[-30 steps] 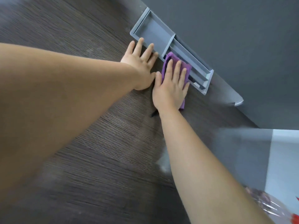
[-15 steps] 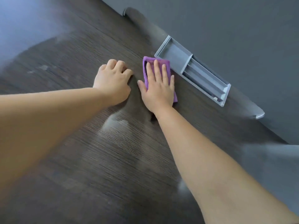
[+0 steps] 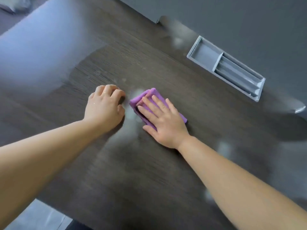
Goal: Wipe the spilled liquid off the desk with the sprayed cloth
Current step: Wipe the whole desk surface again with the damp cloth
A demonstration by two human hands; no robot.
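Head view: cloth point(image 3: 153, 93) lies under right hand point(image 3: 166, 125) fingers.

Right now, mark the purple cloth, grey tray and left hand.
purple cloth point(image 3: 134, 102), head view, bare left corner.
grey tray point(image 3: 206, 55), head view, floor of its wide compartment.
left hand point(image 3: 104, 107), head view, back of the hand.

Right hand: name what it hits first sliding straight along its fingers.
Right hand first meets the pale wet smear beyond the purple cloth; then bare desk, likely missing the left hand.
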